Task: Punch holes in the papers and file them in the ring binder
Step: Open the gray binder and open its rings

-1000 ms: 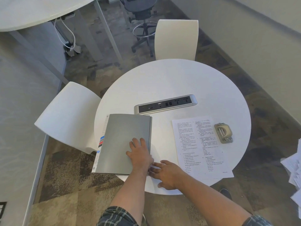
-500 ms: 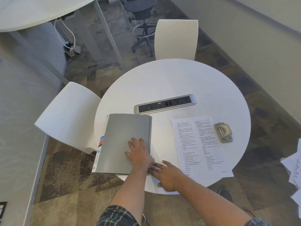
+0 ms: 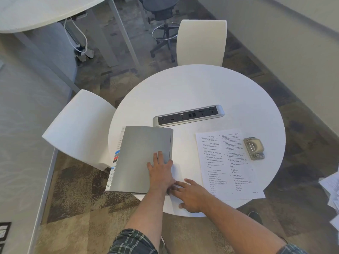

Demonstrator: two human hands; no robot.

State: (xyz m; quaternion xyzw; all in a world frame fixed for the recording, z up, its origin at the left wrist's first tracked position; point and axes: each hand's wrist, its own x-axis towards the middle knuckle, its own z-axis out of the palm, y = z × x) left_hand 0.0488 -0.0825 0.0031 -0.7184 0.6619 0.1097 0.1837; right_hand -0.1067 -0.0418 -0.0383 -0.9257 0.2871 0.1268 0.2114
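Note:
A closed grey ring binder [image 3: 141, 158] lies at the left of the round white table [image 3: 192, 88], its left edge hanging over the rim, with coloured tabs showing there. My left hand [image 3: 160, 171] lies flat on the binder's near right corner, fingers spread. My right hand [image 3: 190, 194] rests on the table beside it, fingertips touching the binder's near right edge. Printed papers [image 3: 229, 162] lie flat to the right. A beige hole punch [image 3: 254, 148] sits just right of the papers.
A silver power strip [image 3: 189, 115] is set in the table's middle. White chairs stand at the far side [image 3: 201, 42] and the left [image 3: 77, 129]. Loose papers [image 3: 332, 195] lie on the floor at the right. A larger desk [image 3: 36, 11] is at the far left.
Both hands have stayed almost where they were on and beside the binder; my right fingers have crept slightly toward its edge.

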